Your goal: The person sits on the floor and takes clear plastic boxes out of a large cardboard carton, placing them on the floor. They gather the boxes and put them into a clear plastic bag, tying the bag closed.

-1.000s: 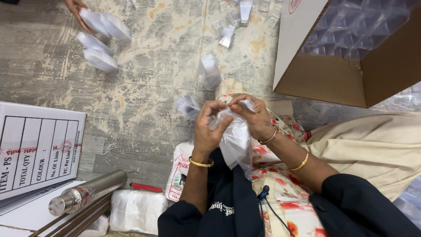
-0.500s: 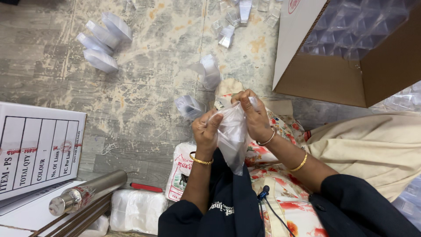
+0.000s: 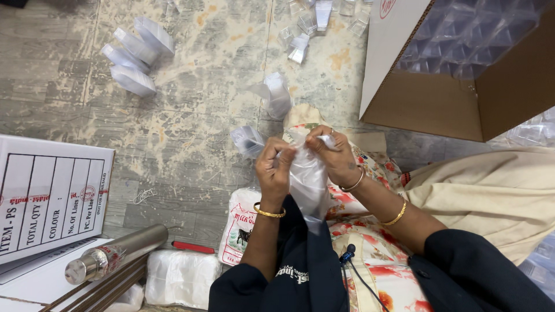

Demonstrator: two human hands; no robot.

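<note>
Head view: both hands pinching clear plastic bag, open floor ahead.

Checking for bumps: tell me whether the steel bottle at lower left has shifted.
No. The steel bottle lies in the same spot beside the white labelled box, tip toward the red marker.

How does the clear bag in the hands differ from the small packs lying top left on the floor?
The clear bag hangs limp and crumpled, pinched at its top by the left hand and the right hand; the small packs lie untouched on the floor, filled out and stiff-looking. The bag is one long piece; the packs are several short ones, clustered. Both are see-through plastic.
</note>
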